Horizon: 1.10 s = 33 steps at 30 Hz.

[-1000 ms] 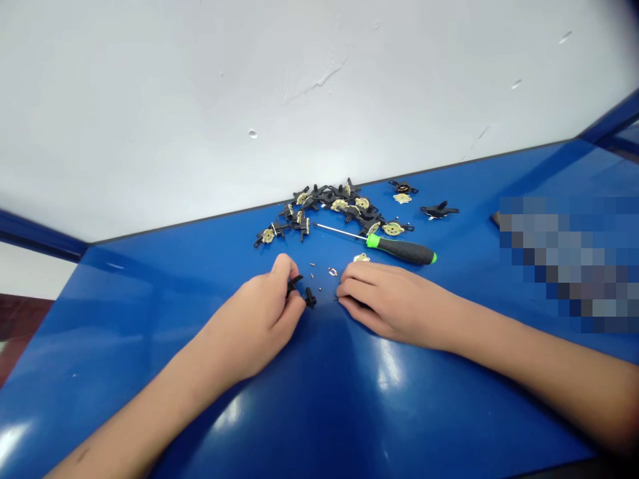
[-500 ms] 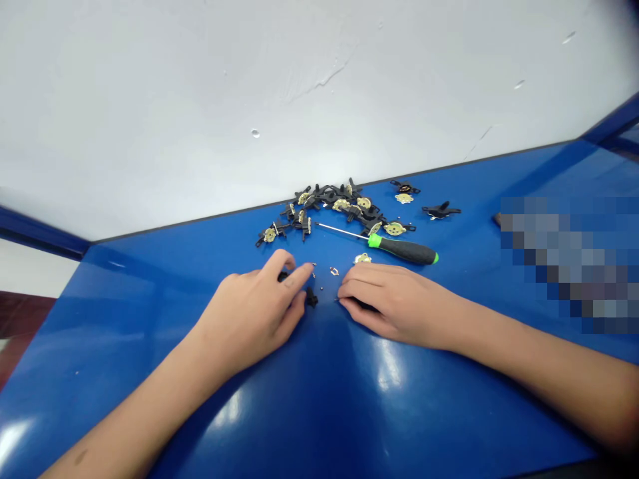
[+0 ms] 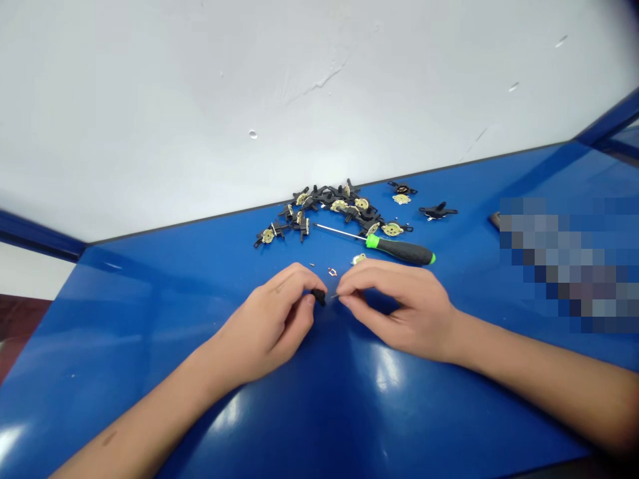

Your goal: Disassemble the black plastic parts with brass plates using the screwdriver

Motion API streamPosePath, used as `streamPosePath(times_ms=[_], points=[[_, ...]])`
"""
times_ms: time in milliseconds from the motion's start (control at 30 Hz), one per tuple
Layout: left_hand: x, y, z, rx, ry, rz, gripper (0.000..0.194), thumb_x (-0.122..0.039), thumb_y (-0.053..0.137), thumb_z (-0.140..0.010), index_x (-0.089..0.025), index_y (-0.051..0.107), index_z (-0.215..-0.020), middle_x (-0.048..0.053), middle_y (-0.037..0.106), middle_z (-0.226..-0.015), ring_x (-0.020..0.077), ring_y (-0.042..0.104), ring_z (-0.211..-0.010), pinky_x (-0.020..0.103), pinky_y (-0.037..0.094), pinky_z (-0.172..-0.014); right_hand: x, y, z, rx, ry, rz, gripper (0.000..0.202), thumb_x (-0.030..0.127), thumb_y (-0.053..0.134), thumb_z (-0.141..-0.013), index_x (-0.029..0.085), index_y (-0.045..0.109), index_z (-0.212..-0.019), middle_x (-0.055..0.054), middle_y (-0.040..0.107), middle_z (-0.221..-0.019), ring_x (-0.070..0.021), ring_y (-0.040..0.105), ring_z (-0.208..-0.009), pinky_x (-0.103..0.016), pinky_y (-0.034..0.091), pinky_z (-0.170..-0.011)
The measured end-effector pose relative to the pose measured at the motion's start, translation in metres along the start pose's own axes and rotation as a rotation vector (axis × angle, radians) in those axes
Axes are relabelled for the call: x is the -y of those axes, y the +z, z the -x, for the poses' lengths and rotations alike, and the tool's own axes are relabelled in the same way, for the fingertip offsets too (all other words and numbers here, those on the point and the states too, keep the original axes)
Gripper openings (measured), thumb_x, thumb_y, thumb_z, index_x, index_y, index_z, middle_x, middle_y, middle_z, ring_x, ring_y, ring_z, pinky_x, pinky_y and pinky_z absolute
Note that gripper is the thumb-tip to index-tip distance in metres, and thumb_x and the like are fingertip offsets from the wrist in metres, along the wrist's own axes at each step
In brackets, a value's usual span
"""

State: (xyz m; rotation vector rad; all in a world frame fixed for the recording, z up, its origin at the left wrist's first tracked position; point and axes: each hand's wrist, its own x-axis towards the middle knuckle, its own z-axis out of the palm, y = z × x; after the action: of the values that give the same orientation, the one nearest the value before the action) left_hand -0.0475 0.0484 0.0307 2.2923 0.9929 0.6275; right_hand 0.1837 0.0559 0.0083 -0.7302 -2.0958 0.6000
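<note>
My left hand (image 3: 279,319) is closed around a small black plastic part (image 3: 318,297), whose end shows past the fingertips. Facing it, my right hand (image 3: 394,306) pinches a thin metal pin (image 3: 335,296) between thumb and forefinger, with its tip pointing at the black part and a small gap between them. Just beyond the fingertips, a tiny copper-coloured contact piece (image 3: 332,272) lies on the blue table (image 3: 309,412). A small metal bit (image 3: 312,265) rests to its left. A round brass-coloured plate (image 3: 358,259) sits behind my right hand, partly hidden by it.
Farther back, a screwdriver (image 3: 404,251) with a black and green handle lies by a pile of black parts with brass plates (image 3: 339,205). Two more black parts (image 3: 438,211) are to the right. A white wall (image 3: 200,120) rises behind the table. A blurred-out patch covers the right side.
My left hand has closed in toward the right and now holds the black part at its fingertips. My right thumb and forefinger have shifted, showing the pin more clearly.
</note>
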Motion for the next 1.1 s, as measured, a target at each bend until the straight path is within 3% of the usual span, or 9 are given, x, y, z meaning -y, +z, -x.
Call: streamPosePath(times_ms=[133,233,633,867,1100], points=[[-0.007,0.007,0.000,0.035,-0.244,0.344,0.025,-0.028,0.032,-0.109,-0.020,0.055,-0.113,-0.003,0.055,-0.070,0.0123,0.051,-0.058,0.026,0.045,-0.062,0.006,-0.004,0.001,-0.042,-0.066,0.075,0.014,0.011,0.057,-0.097,0.023,0.063,-0.104,-0.004,0.075,-0.093,-0.0169,0.071,-0.086,-0.033,0.059,-0.084],[-0.010,0.012,0.001,0.065,-0.347,0.526,0.026,-0.034,0.034,-0.109,-0.020,0.055,-0.112,-0.005,0.054,-0.066,0.0107,0.046,-0.052,0.024,0.041,-0.055,0.005,-0.004,0.002,-0.017,-0.125,0.111,0.015,0.009,0.057,-0.097,0.020,0.062,-0.106,-0.005,0.073,-0.094,-0.0173,0.070,-0.089,-0.032,0.058,-0.084],[-0.008,0.017,0.003,0.052,-0.448,0.667,0.028,-0.040,0.042,-0.107,-0.019,0.060,-0.105,-0.005,0.047,-0.066,0.0100,0.039,-0.054,0.021,0.034,-0.049,0.001,-0.009,0.004,0.073,-0.183,0.368,0.016,0.011,0.051,-0.101,0.021,0.060,-0.109,-0.005,0.071,-0.096,-0.0204,0.068,-0.096,-0.037,0.057,-0.090],[-0.007,0.018,0.004,0.027,-0.458,0.660,0.025,-0.037,0.048,-0.105,-0.020,0.065,-0.100,0.000,0.059,-0.079,0.0078,0.042,-0.056,0.018,0.032,-0.047,0.004,-0.008,0.004,0.124,-0.176,0.334,0.014,0.011,0.050,-0.102,0.018,0.061,-0.104,-0.008,0.072,-0.094,-0.0208,0.067,-0.090,-0.038,0.057,-0.087],[-0.012,0.019,0.000,-0.002,-0.599,0.885,0.028,-0.040,0.058,-0.099,-0.016,0.069,-0.090,-0.006,0.047,-0.052,0.0056,0.034,-0.043,0.016,0.026,-0.040,0.003,-0.006,0.001,0.147,-0.133,0.174,0.013,0.013,0.052,-0.102,0.015,0.065,-0.098,-0.009,0.072,-0.093,-0.0177,0.066,-0.086,-0.031,0.057,-0.081]])
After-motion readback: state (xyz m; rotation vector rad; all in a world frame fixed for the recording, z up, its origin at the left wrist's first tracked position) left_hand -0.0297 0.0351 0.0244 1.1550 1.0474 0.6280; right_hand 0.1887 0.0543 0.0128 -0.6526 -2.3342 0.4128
